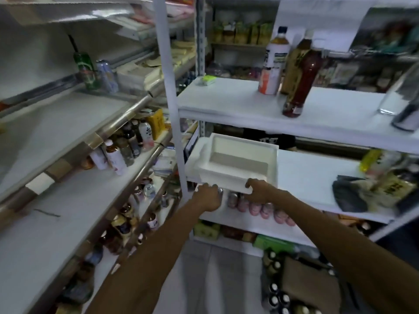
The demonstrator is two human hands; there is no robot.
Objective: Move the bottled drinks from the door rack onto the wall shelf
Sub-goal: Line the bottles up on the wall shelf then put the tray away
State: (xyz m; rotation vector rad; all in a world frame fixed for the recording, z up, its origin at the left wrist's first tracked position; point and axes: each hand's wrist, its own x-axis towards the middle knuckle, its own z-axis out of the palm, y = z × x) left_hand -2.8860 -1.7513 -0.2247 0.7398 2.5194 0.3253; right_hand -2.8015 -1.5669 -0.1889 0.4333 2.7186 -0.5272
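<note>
The white wall shelf (pixel 238 103) fills the right half of the view, with several tiers. To its left runs the door rack (pixel 68 123), whose sloping white tiers are fronted by metal rails.

An empty white tray (pixel 238 155) sits at the front left of the shelf's middle tier, its near edge hanging out over the shelf lip. Both hands are clamped on that near edge. The right hand (pixel 260 192) has its fingers curled over the tray's front rim near the right corner. The left hand (pixel 207 197) is at the left corner, where its fingers seem to wrap the rim (motion blur makes the exact hold hard to read).

Two bottled drinks stand together on the upper tier of the wall shelf: a white-labelled bottle (pixel 273 64) and, just beside it to the right, a dark brown bottle (pixel 301 80). More bottles (pixel 127 143) are crowded behind a rail in the door rack. A green bottle (pixel 87 71) and a can (pixel 106 75) stand side by side on a higher tier there.

A row of pinkish cans (pixel 260 209) lies on the tier just below the tray. A small green pack (pixel 207 80) rests on the upper tier's left end.
</note>
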